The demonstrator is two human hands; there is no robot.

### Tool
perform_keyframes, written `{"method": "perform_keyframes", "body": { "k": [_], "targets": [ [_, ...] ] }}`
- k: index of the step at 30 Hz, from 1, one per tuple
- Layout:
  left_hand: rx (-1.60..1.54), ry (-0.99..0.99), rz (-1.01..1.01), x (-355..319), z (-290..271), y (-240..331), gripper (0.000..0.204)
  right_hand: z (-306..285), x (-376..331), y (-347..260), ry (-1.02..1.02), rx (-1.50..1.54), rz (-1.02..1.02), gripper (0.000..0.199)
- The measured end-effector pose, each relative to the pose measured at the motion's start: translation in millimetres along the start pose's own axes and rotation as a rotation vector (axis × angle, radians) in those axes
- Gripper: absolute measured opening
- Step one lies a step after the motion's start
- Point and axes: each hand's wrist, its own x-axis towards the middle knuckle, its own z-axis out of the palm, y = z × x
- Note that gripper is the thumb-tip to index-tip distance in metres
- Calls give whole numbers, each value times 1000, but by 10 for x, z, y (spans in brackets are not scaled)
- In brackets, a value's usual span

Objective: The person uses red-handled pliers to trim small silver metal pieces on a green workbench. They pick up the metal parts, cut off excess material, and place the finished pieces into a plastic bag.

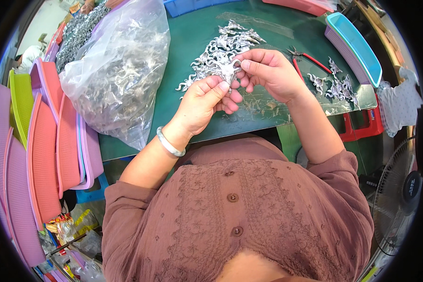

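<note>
Left of the red-handled pliers (317, 63), my curled left hand (204, 96) pinches a silver horned-skull casting (228, 72), my right hand (273, 73) closed on its horn, the heap (226, 44) farther left seemingly undone, the cluster (341, 88) to their right perhaps finished.

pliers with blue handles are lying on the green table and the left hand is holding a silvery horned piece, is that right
Not quite: the handles of the pliers are red, not blue, as the head view shows. The pliers are lying on the green table, and the left hand is holding a silvery horned piece.
</note>
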Motion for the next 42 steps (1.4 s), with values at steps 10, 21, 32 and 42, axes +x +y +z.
{"method": "perform_keyframes", "body": {
  "k": [10,21,32,42],
  "targets": [
    [-3,55,-26,13,5,-2,20,86,-79,114,52,-87,21,21],
    [-100,188,-32,-59,20,-86,22,-1121,-552,-178,504,-1874,283,94],
    [-124,174,-25,-214,-11,-69,22,-1325,-395,-219,408,-1818,147,58],
    [195,201,65,-368,-31,-78,19,-836,-289,-374,506,-1268,-249,34]
  ]
}}
